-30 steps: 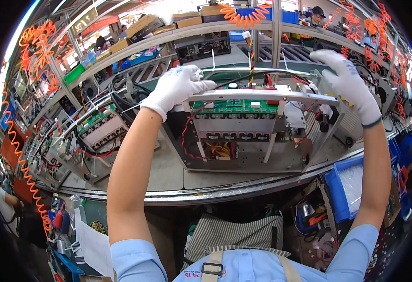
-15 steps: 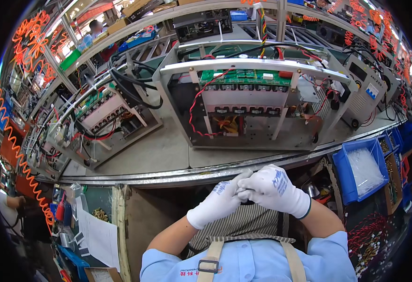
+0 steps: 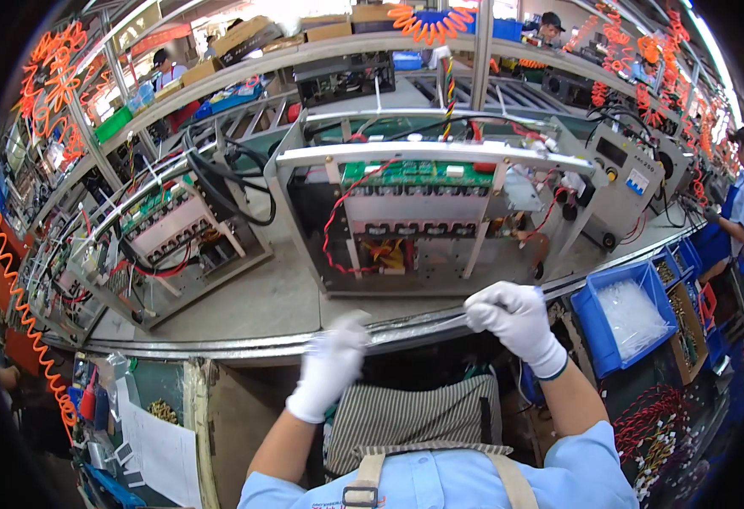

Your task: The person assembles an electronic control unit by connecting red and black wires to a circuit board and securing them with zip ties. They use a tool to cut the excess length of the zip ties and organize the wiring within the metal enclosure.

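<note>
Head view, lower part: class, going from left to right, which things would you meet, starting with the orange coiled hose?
Orange coiled hose → white paper sheet → left hand in a white glove → right hand in a white glove → blue bin.

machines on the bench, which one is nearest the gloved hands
The middle open-framed machine, just beyond the right hand; the grey machine at right and open framework at left stand farther off.

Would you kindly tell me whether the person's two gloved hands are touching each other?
No, the left hand and the right hand are apart, with the bench's metal edge visible between them.
</note>
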A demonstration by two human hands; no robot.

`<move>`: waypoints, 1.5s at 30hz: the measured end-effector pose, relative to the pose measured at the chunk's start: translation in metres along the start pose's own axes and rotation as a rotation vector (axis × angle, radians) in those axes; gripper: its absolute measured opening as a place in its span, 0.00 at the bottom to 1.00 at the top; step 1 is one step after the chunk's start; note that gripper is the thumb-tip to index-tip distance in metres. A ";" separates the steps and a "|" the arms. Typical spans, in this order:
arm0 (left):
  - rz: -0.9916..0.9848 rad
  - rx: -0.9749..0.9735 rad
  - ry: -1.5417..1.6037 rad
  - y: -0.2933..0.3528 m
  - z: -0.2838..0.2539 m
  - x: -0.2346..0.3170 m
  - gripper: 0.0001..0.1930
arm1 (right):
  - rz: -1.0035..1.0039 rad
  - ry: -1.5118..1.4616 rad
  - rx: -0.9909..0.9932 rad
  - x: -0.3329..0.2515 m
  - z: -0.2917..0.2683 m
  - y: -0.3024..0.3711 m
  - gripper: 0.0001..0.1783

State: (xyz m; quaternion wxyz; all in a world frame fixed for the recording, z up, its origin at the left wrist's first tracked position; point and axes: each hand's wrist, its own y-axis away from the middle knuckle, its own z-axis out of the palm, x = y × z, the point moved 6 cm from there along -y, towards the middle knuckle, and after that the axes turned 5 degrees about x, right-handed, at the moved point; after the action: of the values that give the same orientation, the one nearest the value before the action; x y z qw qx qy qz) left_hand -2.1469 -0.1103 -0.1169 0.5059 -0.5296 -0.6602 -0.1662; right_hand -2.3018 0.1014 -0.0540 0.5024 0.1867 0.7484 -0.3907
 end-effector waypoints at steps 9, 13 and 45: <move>-0.355 -0.380 0.192 -0.022 0.015 0.064 0.12 | -0.417 0.387 -0.175 -0.040 0.030 -0.022 0.08; 0.163 0.453 0.046 -0.051 -0.068 0.040 0.10 | -0.497 0.330 0.123 -0.101 -0.006 -0.105 0.10; 0.010 -0.046 0.162 -0.174 -0.042 0.085 0.09 | -0.208 0.832 -0.460 -0.082 0.052 -0.226 0.27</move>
State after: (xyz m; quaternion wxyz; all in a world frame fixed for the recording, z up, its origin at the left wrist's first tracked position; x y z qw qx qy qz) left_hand -2.2709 -0.1641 0.0279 0.5463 -0.5293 -0.6103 -0.2212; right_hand -2.3870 -0.0706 0.0998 0.1469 0.1356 0.9674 -0.1554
